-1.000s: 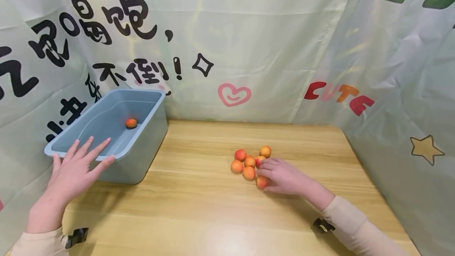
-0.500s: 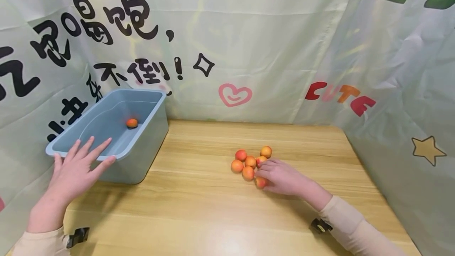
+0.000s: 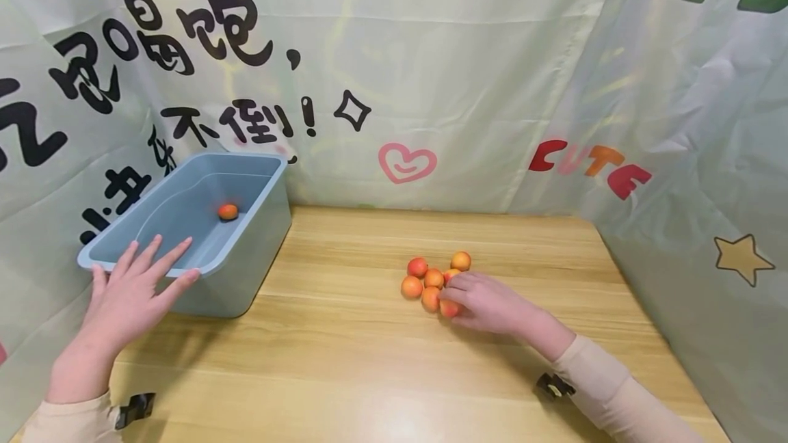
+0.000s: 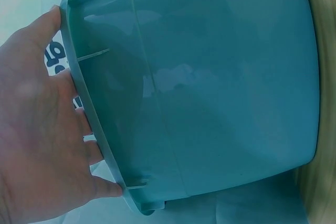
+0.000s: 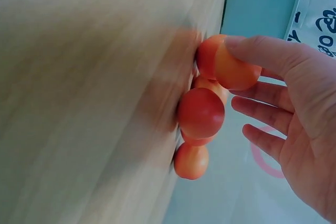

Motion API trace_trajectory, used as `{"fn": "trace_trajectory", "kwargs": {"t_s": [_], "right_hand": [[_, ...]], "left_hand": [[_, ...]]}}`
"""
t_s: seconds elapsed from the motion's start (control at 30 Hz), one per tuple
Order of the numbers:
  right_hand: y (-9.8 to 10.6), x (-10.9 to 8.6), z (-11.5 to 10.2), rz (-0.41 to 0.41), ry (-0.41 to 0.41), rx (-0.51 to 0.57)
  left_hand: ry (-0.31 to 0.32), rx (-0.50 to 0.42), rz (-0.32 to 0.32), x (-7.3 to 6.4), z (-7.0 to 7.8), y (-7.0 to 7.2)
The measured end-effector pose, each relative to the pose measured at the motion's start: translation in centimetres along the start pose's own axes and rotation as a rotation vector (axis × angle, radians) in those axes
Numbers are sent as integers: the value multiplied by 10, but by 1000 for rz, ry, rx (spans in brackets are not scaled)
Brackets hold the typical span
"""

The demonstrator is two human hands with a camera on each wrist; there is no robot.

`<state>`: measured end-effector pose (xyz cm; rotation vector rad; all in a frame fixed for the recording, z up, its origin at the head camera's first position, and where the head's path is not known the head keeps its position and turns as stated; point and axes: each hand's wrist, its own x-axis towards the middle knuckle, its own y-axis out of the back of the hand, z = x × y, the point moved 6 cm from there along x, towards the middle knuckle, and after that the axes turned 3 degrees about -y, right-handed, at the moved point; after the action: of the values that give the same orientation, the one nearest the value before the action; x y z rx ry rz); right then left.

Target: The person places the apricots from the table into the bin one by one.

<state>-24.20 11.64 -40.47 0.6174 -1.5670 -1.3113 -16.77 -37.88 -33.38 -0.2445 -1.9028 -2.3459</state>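
Nearest to me, pale beige sleeves are covering my forearms, and a small black fitting is showing at my left cuff, with a matching one at my right. Beneath my arms a light wood-grained worktop is stretching forward.

My two hands are keeping well apart. My left hand is resting, fingers spread and fairly straight, on the near rim of a deep blue-grey plastic bin, which is standing on the left of the worktop. My right hand is pinching a small round orange-red fruit, the thumb pressing one side and a finger showing behind it, while my other fingers are extending loosely; I cannot tell whether that fruit is touching the worktop.

Just past my fingertips, six more round orange and red fruits are lying in a loose cluster, one of them partly hiding behind my right hand. Farther left, a single orange-red piece is lying inside the bin, towards its far end.

At the back, a pale greenish fabric backdrop is hanging round the worktop, displaying bold black characters, a pink outlined heart, the multicoloured word CUTE and, on the right, a yellow star
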Motion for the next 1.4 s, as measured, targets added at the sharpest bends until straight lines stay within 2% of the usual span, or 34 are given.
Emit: {"fn": "trace_trajectory", "kwargs": {"t_s": [0.3, 0.53, 0.8, 0.93, 1.23, 1.4], "right_hand": [[5, 14, -1, 75, 43, 4], [11, 29, -4, 42, 28, 43], [15, 47, -11, 16, 61, 4], [16, 55, -12, -4, 56, 21], [19, 81, -19, 26, 90, 15], [19, 97, -22, 3, 82, 8]], "left_hand": [[1, -3, 9, 0, -2, 0], [-3, 0, 19, -1, -3, 1], [-1, -6, 16, -1, -1, 2], [-5, -7, 10, -2, 0, 1], [2, -8, 5, -1, -1, 0], [6, -13, 11, -1, -2, 1]]}}
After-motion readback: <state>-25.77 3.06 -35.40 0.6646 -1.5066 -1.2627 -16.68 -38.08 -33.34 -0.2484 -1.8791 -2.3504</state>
